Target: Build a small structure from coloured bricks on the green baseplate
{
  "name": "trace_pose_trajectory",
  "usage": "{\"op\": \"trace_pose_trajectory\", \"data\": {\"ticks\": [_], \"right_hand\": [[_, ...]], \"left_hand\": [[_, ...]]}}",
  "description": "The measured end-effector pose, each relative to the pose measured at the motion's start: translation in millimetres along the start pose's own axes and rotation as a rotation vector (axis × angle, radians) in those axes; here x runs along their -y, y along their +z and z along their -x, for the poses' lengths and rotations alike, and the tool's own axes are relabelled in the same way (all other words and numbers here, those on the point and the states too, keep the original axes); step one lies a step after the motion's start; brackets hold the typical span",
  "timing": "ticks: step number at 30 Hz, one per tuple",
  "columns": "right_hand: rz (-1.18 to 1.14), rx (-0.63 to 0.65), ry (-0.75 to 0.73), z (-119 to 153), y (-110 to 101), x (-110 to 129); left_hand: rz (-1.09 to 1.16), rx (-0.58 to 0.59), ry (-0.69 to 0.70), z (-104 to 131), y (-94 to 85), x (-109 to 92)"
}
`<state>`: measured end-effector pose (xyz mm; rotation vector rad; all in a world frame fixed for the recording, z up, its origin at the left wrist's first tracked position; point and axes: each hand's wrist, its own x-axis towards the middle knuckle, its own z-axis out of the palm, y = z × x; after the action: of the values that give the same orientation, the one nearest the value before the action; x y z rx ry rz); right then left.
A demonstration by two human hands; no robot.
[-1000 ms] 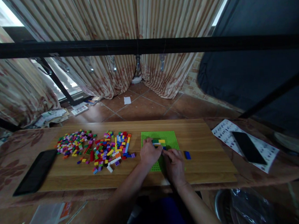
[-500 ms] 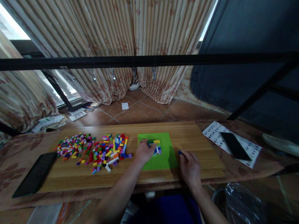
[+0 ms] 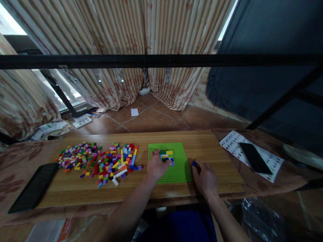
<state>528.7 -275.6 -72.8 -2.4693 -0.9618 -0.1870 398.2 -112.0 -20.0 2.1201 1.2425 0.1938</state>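
A green baseplate (image 3: 180,174) lies on the wooden board, carrying a small cluster of joined toy bricks (image 3: 168,156) in green, yellow, white, blue and purple. Over the left part of the plate is my left hand (image 3: 157,167), thumb and fingers apart at the cluster's left and near sides. Part of the cluster is hidden beneath it. Just off the plate's right edge, my right hand (image 3: 207,178) pinches a small blue brick (image 3: 194,163) between thumb and fingers.
Several loose bricks (image 3: 116,163) and a pile of smaller pieces (image 3: 76,154) cover the board's left side. A dark tablet-like slab (image 3: 33,187) lies at far left. On the right, a black phone (image 3: 254,158) rests on a printed sheet (image 3: 230,139). A black rail (image 3: 158,60) crosses beyond the table.
My left hand has shifted slightly, its thumb lower, and more of the brick cluster shows. The blue brick in my right hand is more visible. The camera view has tilted a little.
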Motion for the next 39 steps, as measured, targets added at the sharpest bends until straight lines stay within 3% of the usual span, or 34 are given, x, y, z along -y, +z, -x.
{"op": "trace_pose_trajectory", "data": {"ticks": [6,10,15,20,24,34,39], "right_hand": [[-0.008,0.048,0.022,-4.9,-4.5,8.2],[-0.176,0.005,0.096,-10.6,-7.7,17.9],[-0.497,0.097,0.109,-13.6,-1.1,52.6],[-0.441,0.127,0.112,-12.5,8.9,81.6],[-0.434,0.118,0.104,-11.1,12.5,82.3],[-0.748,0.125,0.157,-12.4,18.2,72.7],[-0.751,0.137,0.159,-14.5,21.9,69.9]], "left_hand": [[-0.013,0.027,0.030,1.1,-2.5,3.5],[0.006,0.056,0.039,-0.7,-3.7,6.8],[0.041,0.073,0.013,-7.8,-1.4,10.7],[0.041,0.063,0.024,-8.6,1.6,14.2],[0.044,0.051,0.026,-6.3,2.6,14.6],[0.054,0.035,0.028,-4.5,3.2,14.6],[0.049,0.042,0.024,-3.6,3.1,14.0]]}}
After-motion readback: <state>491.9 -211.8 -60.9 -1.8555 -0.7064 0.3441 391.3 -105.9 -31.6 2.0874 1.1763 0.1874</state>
